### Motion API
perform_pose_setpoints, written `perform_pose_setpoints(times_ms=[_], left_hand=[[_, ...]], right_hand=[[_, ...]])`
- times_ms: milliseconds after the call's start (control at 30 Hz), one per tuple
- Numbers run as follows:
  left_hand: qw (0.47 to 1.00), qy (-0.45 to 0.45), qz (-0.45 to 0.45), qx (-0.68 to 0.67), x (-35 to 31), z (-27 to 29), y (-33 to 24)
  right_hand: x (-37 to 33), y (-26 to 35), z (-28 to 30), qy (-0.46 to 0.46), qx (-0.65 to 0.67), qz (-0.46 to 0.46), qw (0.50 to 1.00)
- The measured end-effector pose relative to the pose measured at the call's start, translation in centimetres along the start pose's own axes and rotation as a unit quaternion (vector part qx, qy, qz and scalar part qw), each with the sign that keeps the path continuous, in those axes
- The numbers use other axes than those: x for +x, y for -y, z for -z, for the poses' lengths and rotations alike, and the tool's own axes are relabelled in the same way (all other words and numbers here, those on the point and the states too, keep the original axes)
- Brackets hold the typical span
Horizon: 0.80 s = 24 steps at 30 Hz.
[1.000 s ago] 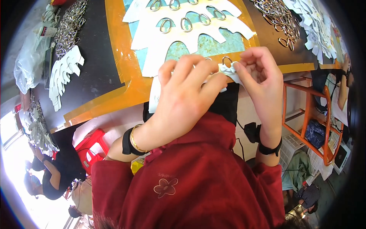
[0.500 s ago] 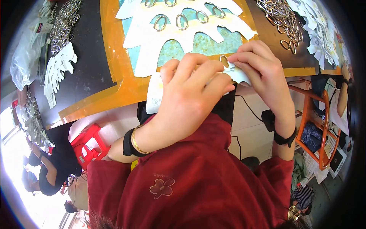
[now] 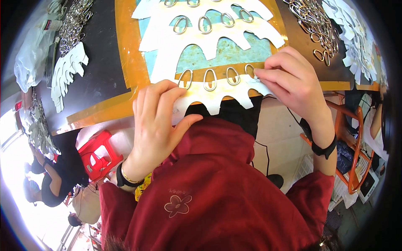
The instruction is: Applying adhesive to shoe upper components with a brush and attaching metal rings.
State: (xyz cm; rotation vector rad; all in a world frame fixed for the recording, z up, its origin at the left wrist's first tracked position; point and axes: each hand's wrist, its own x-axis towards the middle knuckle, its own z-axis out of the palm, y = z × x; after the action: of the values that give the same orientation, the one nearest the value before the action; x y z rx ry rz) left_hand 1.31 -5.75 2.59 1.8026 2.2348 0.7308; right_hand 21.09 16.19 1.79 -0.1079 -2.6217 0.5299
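Note:
A white scalloped strip with yellowish patches lies at the near table edge, its pointed tabs toward me. Four oval metal rings, one of them this ring, sit in a row along its far side. My left hand rests its fingertips on the strip's left end, thumb stretched away from them. At the other end, my right hand pinches the strip's corner beside the rightmost ring. Its fingertips partly hide that corner. Farther off, more white strips lie in rows, with rings set along them.
Piles of metal rings lie at the far left and far right. Stacked white pieces sit by them, left and right. Orange tape borders the table. A red stool and an orange chair frame stand below; people sit at left.
My left hand has moved left off the middle of the strip, uncovering its rings. My right hand stays at the right end, and the strip now lies flatter in view.

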Motion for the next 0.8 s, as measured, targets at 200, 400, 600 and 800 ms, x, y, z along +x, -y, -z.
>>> perform_pose_setpoints(times_ms=[200,400,600,800], left_hand=[[0.992,-0.091,-0.074,-0.038,-0.7,-0.2,0.9],[0.954,-0.145,-0.252,0.068,0.6,2.4,1.9],[0.929,-0.167,-0.313,0.103,-0.7,4.9,2.8],[0.95,-0.101,-0.106,0.275,1.3,4.8,4.6]], right_hand=[[-0.2,0.2,-0.3,-0.016,0.02,-0.015,1.0],[0.2,1.4,-1.4,-0.062,-0.026,-0.005,0.998],[0.9,3.3,-2.5,-0.108,-0.061,-0.024,0.992],[2.2,5.5,-5.3,-0.116,-0.036,-0.061,0.991]])
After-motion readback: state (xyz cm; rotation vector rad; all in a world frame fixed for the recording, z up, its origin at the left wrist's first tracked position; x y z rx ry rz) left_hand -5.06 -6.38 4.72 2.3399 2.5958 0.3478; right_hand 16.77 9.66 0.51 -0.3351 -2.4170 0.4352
